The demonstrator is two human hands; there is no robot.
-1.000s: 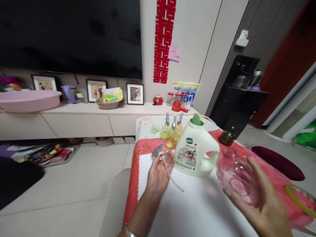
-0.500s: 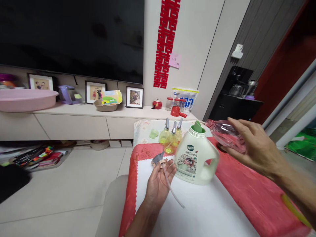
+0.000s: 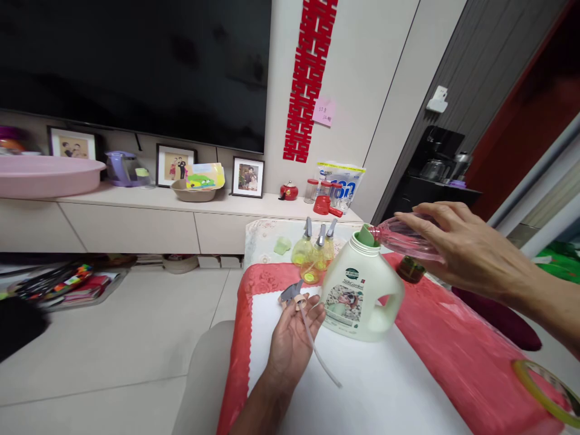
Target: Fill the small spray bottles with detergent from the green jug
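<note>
My right hand (image 3: 453,241) grips a clear pink bottle (image 3: 403,237) and holds it on its side. The bottle's mouth is at the green spout (image 3: 366,235) of a pale green detergent jug (image 3: 360,296), which stands upright on the table. Whether liquid flows there I cannot tell. In my left hand (image 3: 294,341), palm up, lies a grey spray nozzle (image 3: 291,293) with a long thin tube (image 3: 319,356) hanging down over the white sheet. The fingers are curled around its collar. Behind the jug stand several small yellowish spray bottles (image 3: 312,266) with grey tops.
A red cloth (image 3: 453,338) and a white sheet (image 3: 362,386) cover the table. A roll of tape (image 3: 521,380) lies at the right edge, and a dark amber jar (image 3: 411,270) stands behind the jug. Red-lidded jars (image 3: 312,191) and a white pouch (image 3: 347,181) sit on the cabinet.
My right hand has brought the pink bottle leftward, so its mouth now meets the jug's spout. My left hand with the spray nozzle is nearly unchanged.
</note>
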